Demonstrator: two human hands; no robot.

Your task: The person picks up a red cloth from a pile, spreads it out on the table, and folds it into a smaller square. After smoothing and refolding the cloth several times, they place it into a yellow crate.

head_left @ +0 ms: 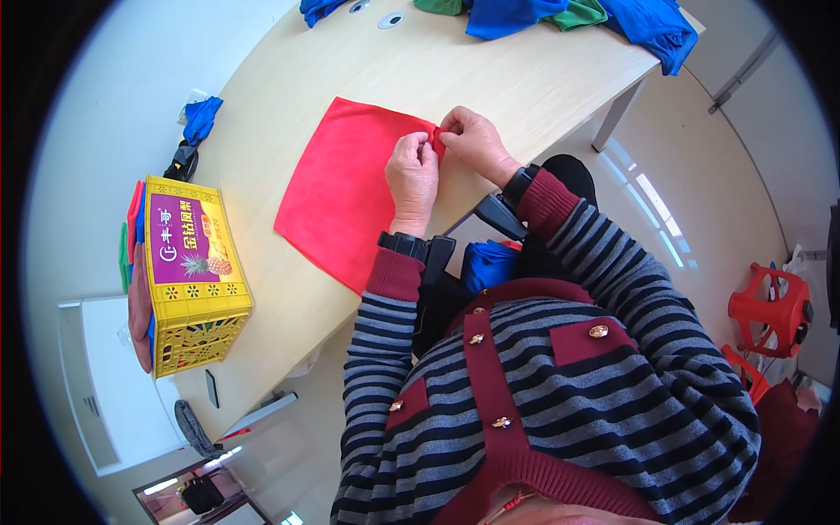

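A square red cloth (pixel 346 188) lies flat on the light wooden table (pixel 490 74). My left hand (pixel 412 175) and my right hand (pixel 471 140) meet at the cloth's corner nearest me. Both pinch that corner between thumb and fingers, and the fabric there is bunched up a little. The rest of the cloth stays spread out toward the left. A black device is strapped on each of my wrists.
A yellow crate (pixel 194 276) with a purple panel stands at the table's left end, coloured cloths stacked behind it. Blue cloths (pixel 652 22) and green ones are heaped at the far edge. A small blue cloth (pixel 202 118) lies far left. Red stools (pixel 770 306) stand on the floor, right.
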